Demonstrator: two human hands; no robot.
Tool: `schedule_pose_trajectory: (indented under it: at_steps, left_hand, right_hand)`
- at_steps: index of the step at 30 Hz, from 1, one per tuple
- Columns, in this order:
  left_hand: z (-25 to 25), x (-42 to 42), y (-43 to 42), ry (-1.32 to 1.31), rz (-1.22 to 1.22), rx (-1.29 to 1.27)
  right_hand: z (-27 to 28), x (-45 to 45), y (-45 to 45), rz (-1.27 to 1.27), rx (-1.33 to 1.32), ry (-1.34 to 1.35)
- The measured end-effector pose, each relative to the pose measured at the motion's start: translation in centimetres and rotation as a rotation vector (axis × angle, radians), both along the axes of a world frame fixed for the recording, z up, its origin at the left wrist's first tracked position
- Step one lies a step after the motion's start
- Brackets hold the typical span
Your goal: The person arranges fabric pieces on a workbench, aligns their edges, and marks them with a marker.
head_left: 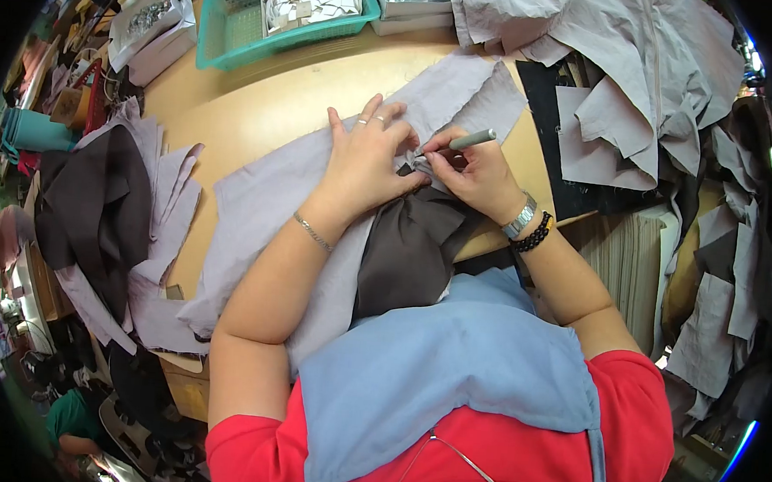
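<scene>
Teal basket [227,23]: on the far side of the table [235,115], left of centre; holding a pale inner tray [265,12] heaped with small flat pieces [311,0], white and tan.
White box [167,36]: just left of the basket; open, filled with small silvery parts [149,16], too small to identify.
Pale box [415,22]: just right of the basket; silvery inside, contents unclear.
Dark cloth [407,260]: brownish grey, softly folded, gathered tight between the hands and draped over the near table edge.
Lilac-grey cloth [267,178]: beneath the hands, running from near left to far right; lightly creased, with a frayed edge at the near left.
Left hand [368,157]: pinching the gathered dark cloth between thumb and forefinger, other fingers raised and spread.
Right hand [477,178]: gripping a grey pen-like tool [473,139] close to the gathers, blunt end slanting far right; tip not clearly visible.
</scene>
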State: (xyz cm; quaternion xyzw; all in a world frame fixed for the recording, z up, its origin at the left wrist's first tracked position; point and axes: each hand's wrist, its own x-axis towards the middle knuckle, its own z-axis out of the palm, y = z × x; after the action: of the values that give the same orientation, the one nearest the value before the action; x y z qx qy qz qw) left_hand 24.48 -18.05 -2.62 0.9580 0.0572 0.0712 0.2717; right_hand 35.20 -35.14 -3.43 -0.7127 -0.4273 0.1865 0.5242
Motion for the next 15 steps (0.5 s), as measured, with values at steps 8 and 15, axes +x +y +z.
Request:
schedule_pose_trajectory:
  at_steps: [8,15]
  left_hand:
    - [0.2,-0.2,0.0,-0.002,0.017,-0.01]
    - [-1.0,0.1,0.4,-0.025,0.068,-0.123]
  right_hand:
    - [0.9,-0.1,0.0,-0.008,-0.041,-0.026]
    - [1.0,-0.1,-0.1,-0.028,-0.046,-0.013]
